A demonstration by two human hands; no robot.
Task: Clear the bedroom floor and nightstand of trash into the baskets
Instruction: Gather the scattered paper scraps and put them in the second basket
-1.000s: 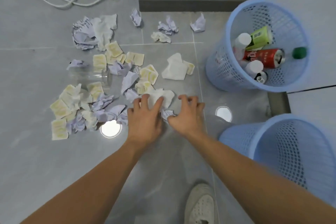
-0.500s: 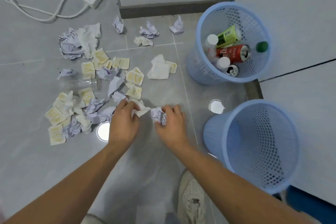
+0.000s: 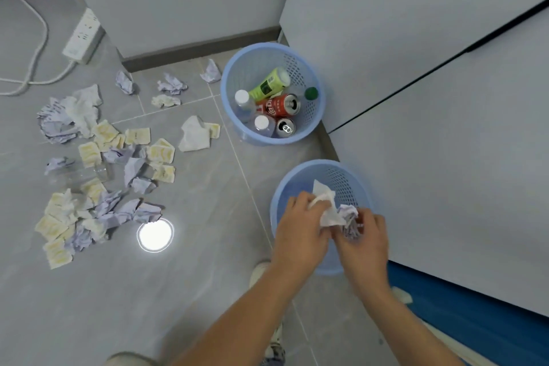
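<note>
paper is what you are carrying, and it weighs almost nothing. your left hand [image 3: 298, 233] has its fingers curled round a white tissue [image 3: 326, 206], your right hand [image 3: 364, 236] pinches a crumpled lilac paper ball [image 3: 350, 221], and both sit over the near basket [image 3: 353, 178] at lower centre-right of the frame. soft wads like these crush rather than slip, so take them anywhere on the bulk (loose corners may tear). the far basket [image 3: 237, 74] above it holds bottles and cans. scattered scraps [image 3: 101, 175] fill the left of the frame; the flat yellowish ones look thin, so i judge you will need to gather them by the edges.
</note>
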